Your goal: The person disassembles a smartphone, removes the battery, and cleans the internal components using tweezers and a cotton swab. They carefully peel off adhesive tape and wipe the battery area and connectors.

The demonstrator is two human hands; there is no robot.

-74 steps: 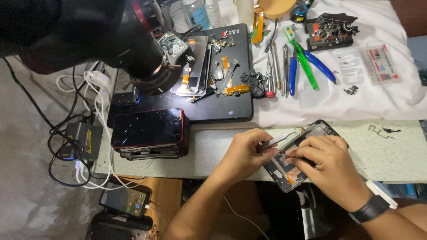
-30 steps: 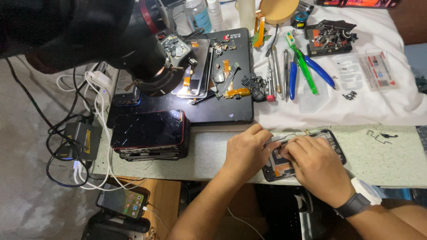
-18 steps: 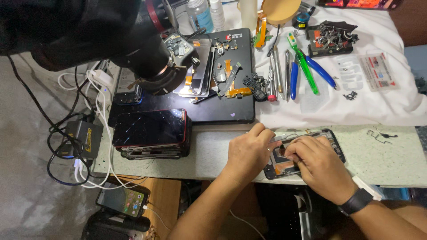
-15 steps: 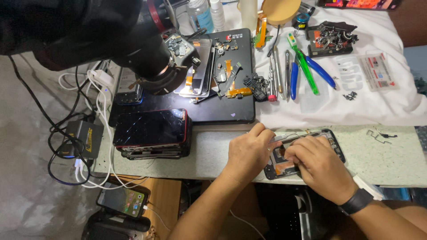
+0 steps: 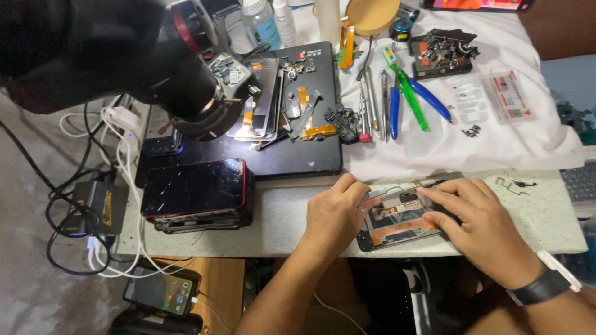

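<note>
Left hand [image 5: 332, 214] curled palm-down, right hand [image 5: 481, 223] flat beside it, fingers extended leftward.

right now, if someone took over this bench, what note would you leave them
Left hand: steadies the left edge of the opened phone at the table's front edge.
Right hand: fingers press on the phone's right side; whether a tool is in its grip cannot be told.
Done: the back is off, board and flex cables exposed.
Left: the phone is not yet closed.
Nearby: stack of phones to the left, tweezers and cutters on the white cloth behind.
</note>
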